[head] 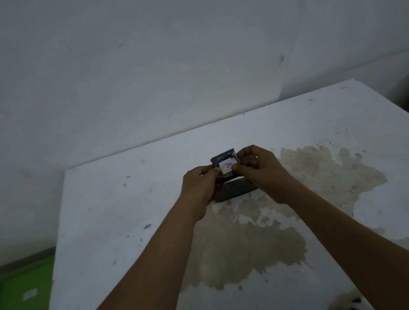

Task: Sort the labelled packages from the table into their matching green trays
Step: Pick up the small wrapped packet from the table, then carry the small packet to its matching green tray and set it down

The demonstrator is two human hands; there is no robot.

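A small dark package (223, 158) with a white label marked "A" is held up over the middle of the white table (119, 211). My left hand (200, 186) pinches its left side and my right hand (262, 172) pinches its right side, thumbs near the label. Below the hands lies another dark package (234, 191) flat on the table, partly hidden by them. A green tray (15, 295) with a small white label sits low on the floor at the far left, beside the table.
The table butts against a grey wall at its far edge. A large brownish stain (255, 244) spreads over the table's centre and right. The table's left edge drops off toward the green tray. Something dark shows at the bottom right edge.
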